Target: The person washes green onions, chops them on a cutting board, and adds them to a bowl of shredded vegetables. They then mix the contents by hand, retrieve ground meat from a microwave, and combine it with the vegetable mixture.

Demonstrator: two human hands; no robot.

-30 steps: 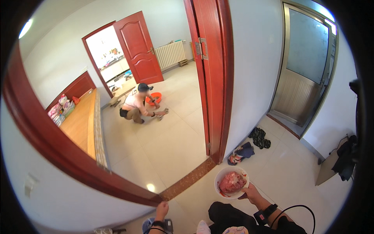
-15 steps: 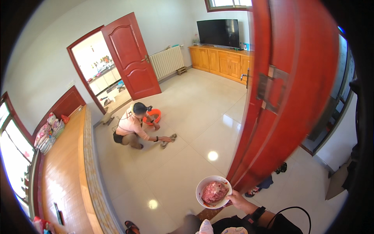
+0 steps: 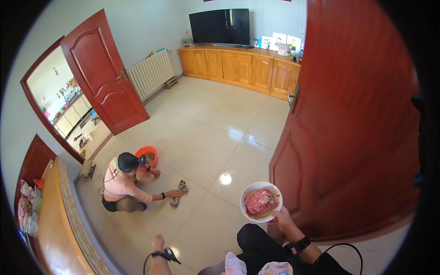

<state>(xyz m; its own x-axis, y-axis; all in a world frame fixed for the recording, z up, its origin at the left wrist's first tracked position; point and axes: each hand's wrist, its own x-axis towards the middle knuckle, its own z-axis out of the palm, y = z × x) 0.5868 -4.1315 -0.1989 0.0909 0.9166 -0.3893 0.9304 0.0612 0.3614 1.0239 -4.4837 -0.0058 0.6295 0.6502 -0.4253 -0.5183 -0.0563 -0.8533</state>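
Versus half a second ago: the view is swung right and farther into the room. The open door [image 3: 104, 73] at left is seen larger, the radiator [image 3: 150, 73] and cabinet [image 3: 238, 66] are brought nearer the centre, and the TV [image 3: 220, 26] is now fully in frame. The red door [image 3: 353, 128] at right fills far more of the picture. The bowl [image 3: 261, 201] is kept at lower right, level, with pink minced meat [image 3: 260, 200] inside.

Left to right now:
- A wooden counter [image 3: 50, 224] is seen at the left edge, with bundled cloths on it; detail is lost to rim distortion.
- A crouching person [image 3: 121, 183] is seen on the tiled floor [image 3: 206, 137], one hand on a rag [image 3: 179, 192], an orange basin [image 3: 147, 156] just behind them.
- The left hand [image 3: 158, 240] is held low over the floor, nothing in it; only its back is shown, so fingers curled or loose cannot be told. A dark strap is worn at the wrist.
- The right hand [image 3: 282, 219] is clasped on the bowl's near rim from below, thumb at the edge. A wrist strap with a cable is worn.

Hidden or unclear: the bowl's underside and the fingers under it are covered. The crouching person's other hand is masked by the basin. Items on the cabinet top are too small to identify.
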